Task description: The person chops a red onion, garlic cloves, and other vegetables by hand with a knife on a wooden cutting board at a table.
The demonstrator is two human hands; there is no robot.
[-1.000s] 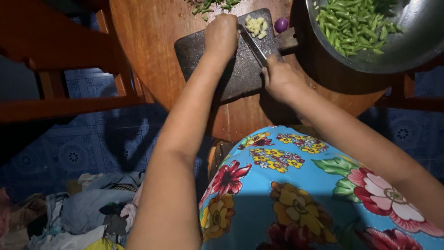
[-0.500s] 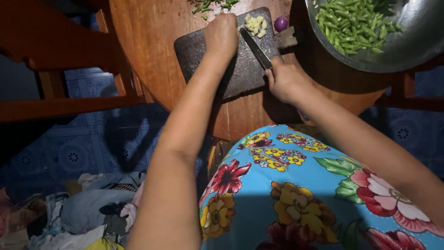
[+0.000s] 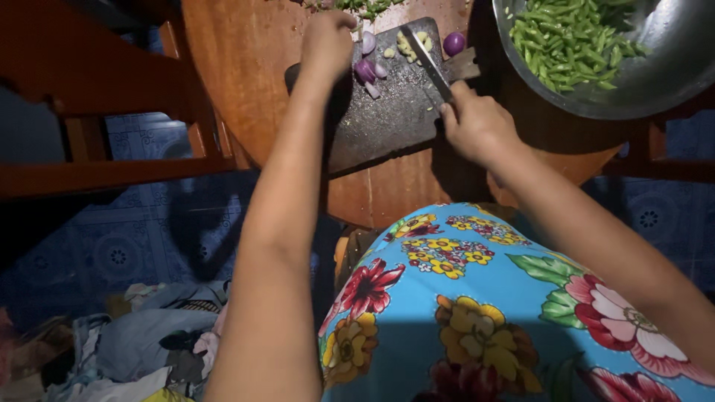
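Observation:
A dark cutting board [image 3: 391, 119] lies on a round wooden table [image 3: 246, 59]. My right hand [image 3: 477, 123] grips a knife [image 3: 428, 59] whose blade points up across the board toward a small pile of chopped garlic [image 3: 408, 43]. My left hand [image 3: 326, 41] rests at the board's upper left corner, fingers curled, just left of several cut purple shallot pieces [image 3: 366, 71]. A whole purple shallot [image 3: 453, 43] sits at the board's top right.
A metal bowl [image 3: 655, 74] of cut green beans [image 3: 566, 37] stands at the top right. Green trimmings [image 3: 365, 6] lie beyond the board. A wooden chair [image 3: 89, 97] is on the left, a heap of clothes [image 3: 141, 342] on the blue tiled floor.
My left hand has moved up and left off the board's middle, uncovering cut shallot pieces. The knife has swung right, its blade now beside the garlic pile.

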